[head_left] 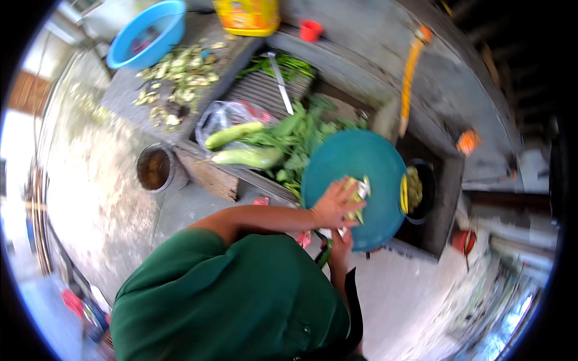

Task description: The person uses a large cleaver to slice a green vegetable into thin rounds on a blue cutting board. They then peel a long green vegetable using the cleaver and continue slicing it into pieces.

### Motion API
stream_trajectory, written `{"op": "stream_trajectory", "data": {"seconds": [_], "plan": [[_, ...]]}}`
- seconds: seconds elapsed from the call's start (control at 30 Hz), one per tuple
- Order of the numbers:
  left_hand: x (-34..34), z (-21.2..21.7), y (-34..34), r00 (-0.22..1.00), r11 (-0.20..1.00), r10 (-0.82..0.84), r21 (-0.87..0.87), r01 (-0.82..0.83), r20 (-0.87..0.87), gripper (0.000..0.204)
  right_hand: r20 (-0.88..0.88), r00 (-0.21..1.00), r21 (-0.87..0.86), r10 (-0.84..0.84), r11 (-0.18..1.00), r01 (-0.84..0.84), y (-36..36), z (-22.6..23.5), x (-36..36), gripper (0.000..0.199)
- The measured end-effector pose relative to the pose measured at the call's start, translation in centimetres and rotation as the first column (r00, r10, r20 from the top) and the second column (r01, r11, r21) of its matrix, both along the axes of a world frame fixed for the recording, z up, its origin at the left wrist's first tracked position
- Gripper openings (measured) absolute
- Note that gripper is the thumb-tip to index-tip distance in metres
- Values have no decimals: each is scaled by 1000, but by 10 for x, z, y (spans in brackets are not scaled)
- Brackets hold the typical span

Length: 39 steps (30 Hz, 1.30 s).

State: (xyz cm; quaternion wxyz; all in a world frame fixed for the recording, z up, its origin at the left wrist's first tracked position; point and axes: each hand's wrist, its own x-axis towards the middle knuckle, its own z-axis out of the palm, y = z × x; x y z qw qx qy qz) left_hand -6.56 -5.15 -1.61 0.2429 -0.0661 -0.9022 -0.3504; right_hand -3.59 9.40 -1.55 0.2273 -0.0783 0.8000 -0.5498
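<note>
A round teal basin (383, 157) fills the middle, in front of my body. Inside it, my left hand (333, 206) reaches over some pale green and white vegetable pieces (361, 191), fingers apart and touching them. At the basin's near edge my right hand (341, 243) is closed on the rim; blur hides its exact finger positions. A small whitish patch shows between my two hands, too smeared to name. Left of the basin lie leafy greens (298, 135) and two long pale green gourds (250, 157), partly on a clear plastic bag (220, 117).
A knife (280, 84) lies across a ridged slab beside green stalks. Peelings (180, 78) cover the stone counter, with a blue basin (147, 36) behind. A dark bucket (159, 168) stands at left. Right of the teal basin, a black pot (428, 191) holds green pieces in the concrete sink (448, 198).
</note>
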Motion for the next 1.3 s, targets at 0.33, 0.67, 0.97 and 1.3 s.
{"op": "stream_trajectory", "data": {"seconds": [0.33, 0.67, 0.97, 1.3], "plan": [[2, 63, -48, 969, 953, 248, 187, -240, -22, 53, 393, 913, -195, 109, 980, -33, -60, 102, -35, 24], [70, 83, -213, 700, 670, 713, 269, -692, 25, 45, 372, 715, -287, 593, 805, -519, -247, 124, -24, 18], [109, 73, -435, 350, 292, 935, 435, -852, 59, 48, 267, 637, -142, 723, 683, -716, -442, 149, 10, 12], [108, 2, -632, 190, 360, 857, -293, -886, 479, 39, 296, 893, -224, 339, 933, -281, -332, 164, -47, 20]]}}
